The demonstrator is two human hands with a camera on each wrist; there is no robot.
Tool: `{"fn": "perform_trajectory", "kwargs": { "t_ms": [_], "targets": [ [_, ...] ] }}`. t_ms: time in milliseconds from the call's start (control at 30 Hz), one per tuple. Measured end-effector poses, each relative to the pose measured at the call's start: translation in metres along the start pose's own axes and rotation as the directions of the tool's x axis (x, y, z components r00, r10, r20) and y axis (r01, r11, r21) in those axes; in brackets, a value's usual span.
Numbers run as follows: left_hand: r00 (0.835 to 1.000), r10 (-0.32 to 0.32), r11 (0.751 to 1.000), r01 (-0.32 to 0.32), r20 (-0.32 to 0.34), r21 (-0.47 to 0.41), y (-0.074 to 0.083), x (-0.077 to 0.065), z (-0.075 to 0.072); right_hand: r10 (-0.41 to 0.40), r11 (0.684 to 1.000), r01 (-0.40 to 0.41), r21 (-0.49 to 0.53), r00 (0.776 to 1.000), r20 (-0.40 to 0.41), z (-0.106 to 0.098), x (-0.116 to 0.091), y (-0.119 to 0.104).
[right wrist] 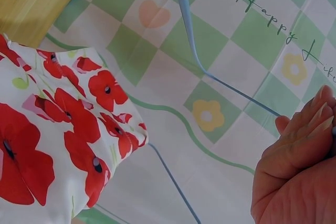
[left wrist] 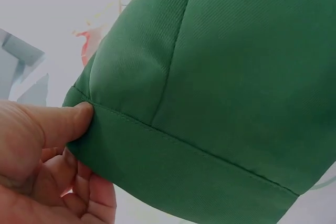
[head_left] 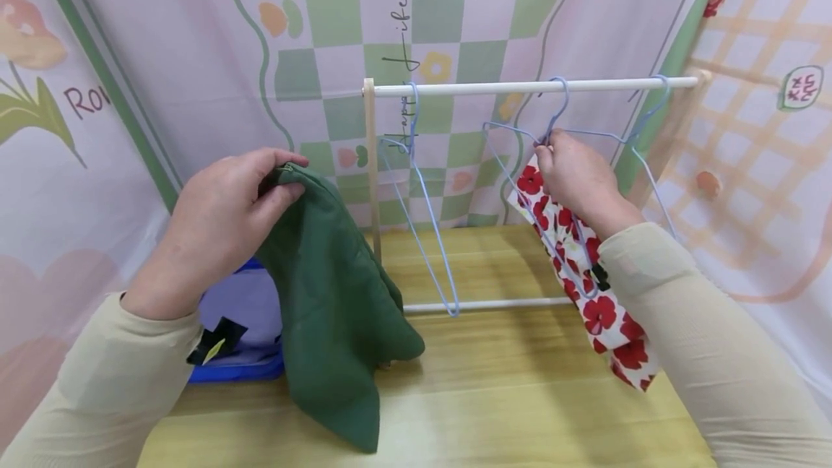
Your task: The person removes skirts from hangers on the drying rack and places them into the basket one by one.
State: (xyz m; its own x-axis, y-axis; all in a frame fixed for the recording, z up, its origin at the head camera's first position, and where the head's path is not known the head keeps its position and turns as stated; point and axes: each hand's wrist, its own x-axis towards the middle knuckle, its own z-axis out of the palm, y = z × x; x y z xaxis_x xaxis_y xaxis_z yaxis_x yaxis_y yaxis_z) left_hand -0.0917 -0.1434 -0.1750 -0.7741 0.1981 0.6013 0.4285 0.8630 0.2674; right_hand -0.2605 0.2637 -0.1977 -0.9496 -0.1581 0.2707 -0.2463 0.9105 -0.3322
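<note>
At frame left, your left hand [head_left: 217, 215] pinched the green cloth [head_left: 331, 309] by its edge so it draped; upper right, your right hand [head_left: 581, 175] gripped the blue hanger [head_left: 564, 98], probably to steady it.

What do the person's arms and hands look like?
Long, plain, pale-cream fabric sleeves on both arms: left sleeve, right sleeve. Both are loosely creased and end around the wrists. Left hand and right hand are bare and ungloved.
</note>
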Motion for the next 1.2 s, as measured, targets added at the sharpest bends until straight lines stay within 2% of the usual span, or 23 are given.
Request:
{"fn": "perform_trajectory", "kwargs": {
  "t_ms": [267, 433, 533, 633, 700, 900, 1000, 1133, 1200],
  "targets": [
    [0.998, -0.025, 1.000, 0.024, -0.065, -0.018, -0.002, 0.002, -0.001, 0.000, 1.000, 0.000, -0.013, 1.000, 0.007, -0.001, 0.002, 0.001],
    [0.997, -0.029, 1.000, 0.029, -0.072, 0.000, -0.001, 0.003, -0.001, -0.006, 1.000, 0.006, -0.016, 1.000, 0.003, -0.001, 0.002, 0.002],
    [0.998, -0.005, 1.000, 0.005, -0.067, 0.010, -0.001, 0.004, 0.000, -0.012, 1.000, 0.012, -0.014, 1.000, -0.002, -0.001, 0.003, 0.002],
    [0.995, 0.043, 0.999, -0.041, -0.092, 0.021, -0.002, 0.005, 0.002, -0.012, 1.000, 0.012, -0.010, 1.000, -0.001, 0.000, 0.003, 0.002],
    [0.993, 0.051, 0.999, -0.049, -0.109, 0.021, -0.003, 0.006, 0.004, -0.010, 1.000, 0.011, -0.005, 1.000, 0.002, 0.000, 0.003, 0.002],
    [0.993, -0.039, 0.998, 0.034, -0.114, -0.043, -0.002, 0.005, 0.009, -0.007, 1.000, 0.007, -0.003, 1.000, 0.002, 0.001, 0.004, 0.002],
    [0.989, -0.033, 0.998, 0.027, -0.144, -0.048, -0.003, 0.005, 0.012, -0.008, 1.000, 0.008, -0.002, 1.000, 0.001, 0.002, 0.005, 0.002],
    [0.984, -0.009, 1.000, 0.007, -0.180, -0.014, -0.006, 0.009, 0.015, -0.011, 1.000, 0.011, -0.004, 1.000, -0.001, 0.001, 0.004, 0.001],
    [0.982, -0.012, 1.000, 0.016, -0.189, 0.021, -0.007, 0.011, 0.015, -0.012, 1.000, 0.012, -0.007, 1.000, 0.000, 0.001, 0.003, 0.001]
  ]
}}
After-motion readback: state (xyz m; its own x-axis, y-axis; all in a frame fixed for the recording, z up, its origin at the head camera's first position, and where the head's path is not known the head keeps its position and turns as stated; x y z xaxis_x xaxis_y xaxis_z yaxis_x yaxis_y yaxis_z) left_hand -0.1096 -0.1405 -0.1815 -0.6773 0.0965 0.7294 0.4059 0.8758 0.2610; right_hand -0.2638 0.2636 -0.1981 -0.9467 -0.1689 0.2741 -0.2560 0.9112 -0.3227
